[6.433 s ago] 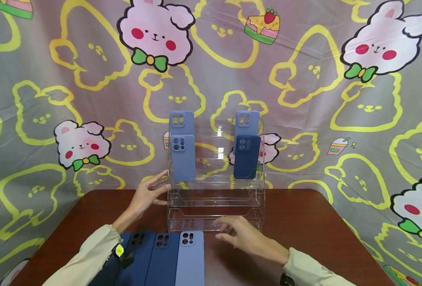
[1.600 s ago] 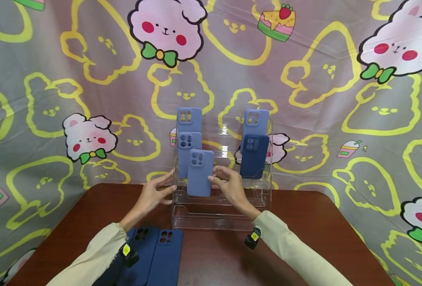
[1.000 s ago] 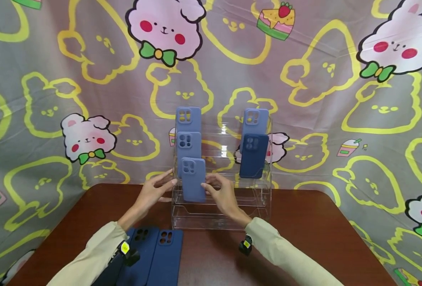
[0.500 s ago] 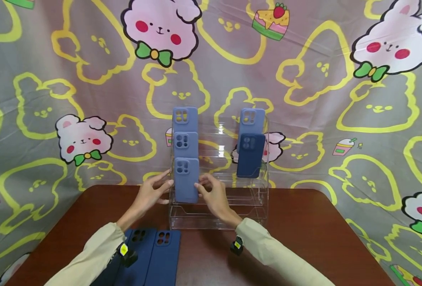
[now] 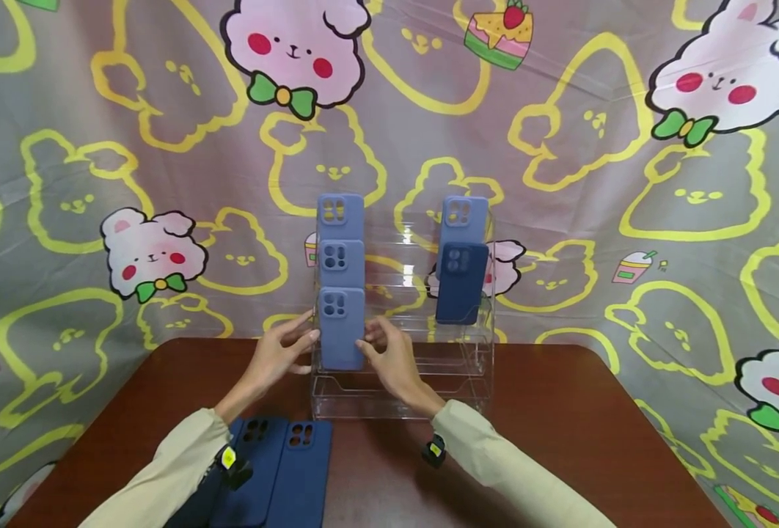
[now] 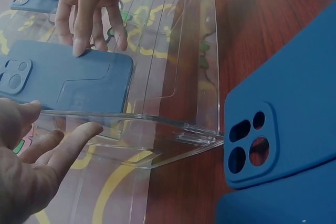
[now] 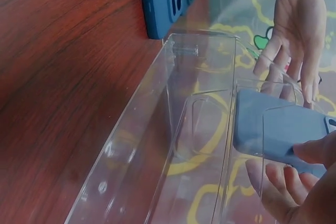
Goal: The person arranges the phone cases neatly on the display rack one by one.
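Note:
A light-blue phone case (image 5: 342, 334) stands in a lower tier of the clear stepped rack (image 5: 403, 407), below two other light-blue cases (image 5: 341, 264) in the left column. My right hand (image 5: 392, 359) holds its right edge, with the thumb at the front edge and fingers beside or behind it. In the left wrist view, that case (image 6: 97, 74) leans behind the tier's clear lip. My left hand (image 5: 277, 358) rests at the rack's left side, fingers spread and fairly straight. A light-blue case (image 5: 465, 214) and a dark-blue case (image 5: 461, 286) stand in the right column.
Several dark-blue phone cases (image 5: 300, 477) lie side by side on the brown table (image 5: 548, 440), front left, partly under my left sleeve (image 5: 165, 469). A patterned cloth (image 5: 561, 183) hangs behind the rack. The lowest tier spans the rack's front.
The light-blue case has left the table row, moved left across the rack, and come down into the left column. My right hand moved with it; my left hand has stayed at the rack's side.

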The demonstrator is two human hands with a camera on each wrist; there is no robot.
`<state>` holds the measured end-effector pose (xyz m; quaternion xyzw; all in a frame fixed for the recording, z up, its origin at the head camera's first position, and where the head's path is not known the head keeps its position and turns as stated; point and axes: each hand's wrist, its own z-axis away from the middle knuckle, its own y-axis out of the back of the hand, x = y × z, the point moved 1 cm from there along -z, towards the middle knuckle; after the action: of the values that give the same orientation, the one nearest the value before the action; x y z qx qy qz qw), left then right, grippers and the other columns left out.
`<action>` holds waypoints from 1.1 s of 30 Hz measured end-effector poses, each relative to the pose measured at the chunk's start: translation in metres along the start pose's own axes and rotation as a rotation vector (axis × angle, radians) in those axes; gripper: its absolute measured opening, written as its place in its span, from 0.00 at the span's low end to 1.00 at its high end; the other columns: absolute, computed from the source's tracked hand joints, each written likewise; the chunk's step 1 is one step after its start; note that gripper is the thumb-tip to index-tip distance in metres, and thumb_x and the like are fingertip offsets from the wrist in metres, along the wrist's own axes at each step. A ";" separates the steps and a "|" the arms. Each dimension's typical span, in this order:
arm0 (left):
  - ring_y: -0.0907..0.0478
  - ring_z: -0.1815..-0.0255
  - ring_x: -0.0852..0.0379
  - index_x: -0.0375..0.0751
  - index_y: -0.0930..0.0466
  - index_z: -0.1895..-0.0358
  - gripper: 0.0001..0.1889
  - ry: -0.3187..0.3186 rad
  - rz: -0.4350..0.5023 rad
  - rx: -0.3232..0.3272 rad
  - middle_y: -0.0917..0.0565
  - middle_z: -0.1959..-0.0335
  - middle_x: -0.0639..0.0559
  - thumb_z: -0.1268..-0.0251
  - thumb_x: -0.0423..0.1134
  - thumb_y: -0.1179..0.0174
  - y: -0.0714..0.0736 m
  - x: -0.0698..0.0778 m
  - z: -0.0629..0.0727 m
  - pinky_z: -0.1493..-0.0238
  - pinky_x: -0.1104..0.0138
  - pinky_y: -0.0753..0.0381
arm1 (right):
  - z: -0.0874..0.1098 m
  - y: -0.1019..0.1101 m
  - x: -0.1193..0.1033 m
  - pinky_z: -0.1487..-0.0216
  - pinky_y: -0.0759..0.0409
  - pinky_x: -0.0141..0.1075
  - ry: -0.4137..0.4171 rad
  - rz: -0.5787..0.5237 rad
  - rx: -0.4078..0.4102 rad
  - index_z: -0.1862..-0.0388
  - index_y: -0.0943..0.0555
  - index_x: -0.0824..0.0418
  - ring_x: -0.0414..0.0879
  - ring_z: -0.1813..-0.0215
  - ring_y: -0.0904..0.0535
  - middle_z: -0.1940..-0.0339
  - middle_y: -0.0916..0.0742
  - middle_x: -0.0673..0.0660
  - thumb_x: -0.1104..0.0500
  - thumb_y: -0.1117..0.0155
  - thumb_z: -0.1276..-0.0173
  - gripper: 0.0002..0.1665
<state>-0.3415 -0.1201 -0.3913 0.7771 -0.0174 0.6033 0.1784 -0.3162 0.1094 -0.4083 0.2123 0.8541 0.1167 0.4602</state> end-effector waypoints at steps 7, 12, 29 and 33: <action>0.18 0.38 0.32 0.44 0.35 0.19 0.31 -0.005 0.014 -0.014 0.24 0.30 0.28 0.20 0.40 0.39 -0.001 -0.001 -0.001 0.62 0.56 0.06 | 0.005 0.023 0.000 0.58 0.11 0.43 0.039 0.053 0.003 0.46 0.18 0.67 0.53 0.58 0.11 0.59 0.10 0.64 0.66 0.26 0.30 0.16; 0.17 0.39 0.33 0.45 0.34 0.19 0.31 -0.006 0.014 -0.012 0.25 0.30 0.28 0.20 0.40 0.39 -0.002 -0.003 -0.002 0.62 0.57 0.06 | 0.008 0.051 0.000 0.57 0.09 0.48 0.125 0.088 0.062 0.48 0.17 0.66 0.54 0.58 0.11 0.58 0.12 0.64 0.68 0.26 0.32 0.14; 0.17 0.39 0.35 0.45 0.33 0.20 0.30 0.019 0.044 0.001 0.23 0.31 0.28 0.21 0.39 0.39 -0.002 -0.003 0.000 0.60 0.56 0.06 | 0.027 0.179 0.034 0.50 0.22 0.23 0.199 0.381 0.410 0.40 0.16 0.66 0.65 0.47 0.18 0.47 0.16 0.70 0.74 0.22 0.42 0.29; 0.17 0.39 0.34 0.44 0.34 0.19 0.30 0.011 0.037 0.000 0.23 0.31 0.28 0.20 0.39 0.39 -0.001 -0.003 0.001 0.60 0.56 0.06 | 0.033 0.191 0.036 0.50 0.14 0.24 -0.173 0.070 0.167 0.23 0.27 0.61 0.66 0.39 0.17 0.35 0.19 0.75 0.65 0.27 0.30 0.37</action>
<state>-0.3411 -0.1195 -0.3943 0.7734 -0.0308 0.6106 0.1675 -0.2577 0.2955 -0.3775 0.2888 0.8100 0.0424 0.5086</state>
